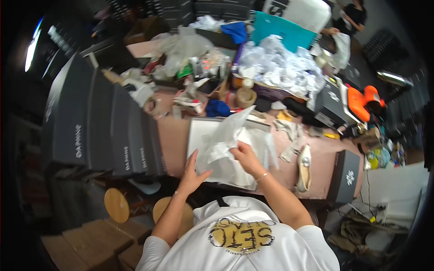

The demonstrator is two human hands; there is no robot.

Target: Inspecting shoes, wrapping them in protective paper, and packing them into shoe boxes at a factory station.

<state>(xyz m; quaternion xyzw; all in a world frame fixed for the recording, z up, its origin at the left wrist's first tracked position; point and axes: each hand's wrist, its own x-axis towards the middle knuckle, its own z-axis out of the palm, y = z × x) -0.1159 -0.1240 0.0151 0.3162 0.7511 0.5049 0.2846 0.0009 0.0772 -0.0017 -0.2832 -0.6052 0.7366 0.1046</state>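
An open shoebox (195, 131) with a pale inside lies in front of me, and white tissue paper (221, 151) spreads in and over it. My right hand (246, 158) is closed on the tissue, part of which stands up in a peak. At the near left corner of the box, my left hand (194, 175) has its thumb and fingers apart, close to the paper's edge. To the right of the box lies a single cream flat shoe (304, 171) with a round ornament on its toe. Whatever is under the tissue is hidden.
Dark shoeboxes (106, 131) stand in a row at the left; another dark box (344, 176) is at the right edge. Crumpled white paper (275, 63), tape rolls (245, 97) and an orange tape dispenser (357, 104) crowd the back. A person (350, 20) stands far right.
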